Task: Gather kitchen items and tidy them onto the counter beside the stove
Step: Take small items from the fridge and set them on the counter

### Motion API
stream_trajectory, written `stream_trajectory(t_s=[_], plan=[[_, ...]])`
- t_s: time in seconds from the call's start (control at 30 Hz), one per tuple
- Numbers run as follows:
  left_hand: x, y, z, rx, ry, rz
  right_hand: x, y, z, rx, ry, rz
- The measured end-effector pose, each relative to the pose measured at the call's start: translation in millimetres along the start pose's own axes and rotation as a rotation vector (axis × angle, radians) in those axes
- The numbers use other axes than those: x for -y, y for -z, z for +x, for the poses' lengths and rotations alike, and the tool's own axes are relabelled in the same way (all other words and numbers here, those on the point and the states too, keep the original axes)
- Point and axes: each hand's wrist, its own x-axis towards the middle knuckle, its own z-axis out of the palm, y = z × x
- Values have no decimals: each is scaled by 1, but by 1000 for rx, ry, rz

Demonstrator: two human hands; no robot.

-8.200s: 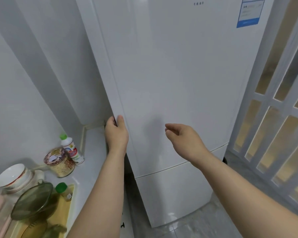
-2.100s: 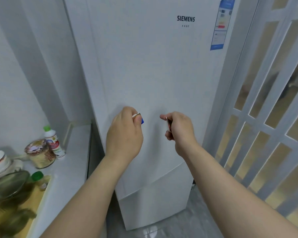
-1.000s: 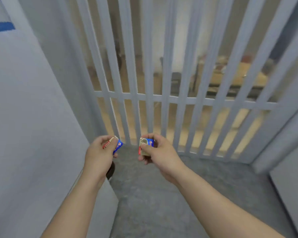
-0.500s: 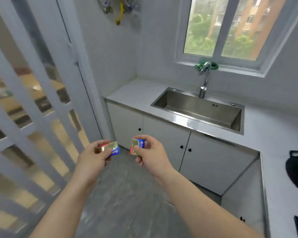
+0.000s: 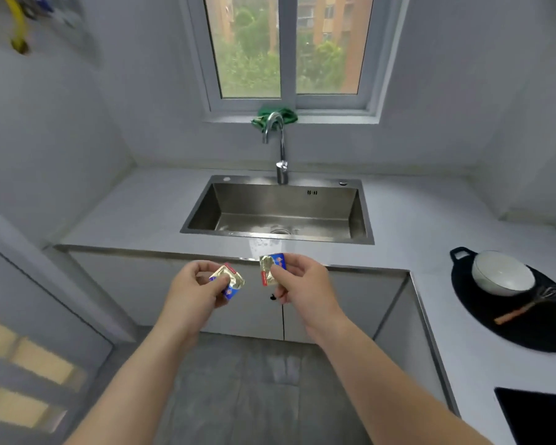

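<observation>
My left hand (image 5: 193,297) pinches a small foil butter packet (image 5: 230,281), gold with blue and red print. My right hand (image 5: 302,285) holds a second foil butter packet (image 5: 270,271) of the same kind. Both hands hover in front of the cabinet edge below the sink. The grey counter (image 5: 463,358) runs along the right side, with the black stove top (image 5: 540,415) at the lower right corner.
A steel sink (image 5: 363,216) with a curved tap (image 5: 278,146) sits under the window. A green cloth (image 5: 289,114) lies on the sill. On the right counter a black pan (image 5: 514,322) holds a white bowl (image 5: 501,273) and a whisk (image 5: 527,305). A slatted door stands at the left.
My view has swung from the fridge past the slatted door to face the sink. Both hands still carry the packets, now nearer the counter edge.
</observation>
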Motion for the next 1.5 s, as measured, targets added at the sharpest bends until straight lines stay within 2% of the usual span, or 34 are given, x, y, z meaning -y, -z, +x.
stream_trajectory(t_s=[0.27,0.4,0.67,0.9,1.1,1.27,1.5], plan=[[-29,-73,104,351,-5,30,5,20,75,-253,-19,52],[-39,-107,154,596,-15,109,14,23,106,-424,-11,-51],[-53,-211,173,1019,46,154,12,72,103,-858,-51,3],[-38,-321,126,1241,-35,276,-9,152,70,-1146,-93,156],[-31,-408,88,1315,-74,451,-25,232,56,-1235,-108,320],[-17,-470,65,1353,-117,629,-40,287,49,-1313,-236,337],[10,-530,40,1492,-35,933,-72,323,44,-1419,-381,471]])
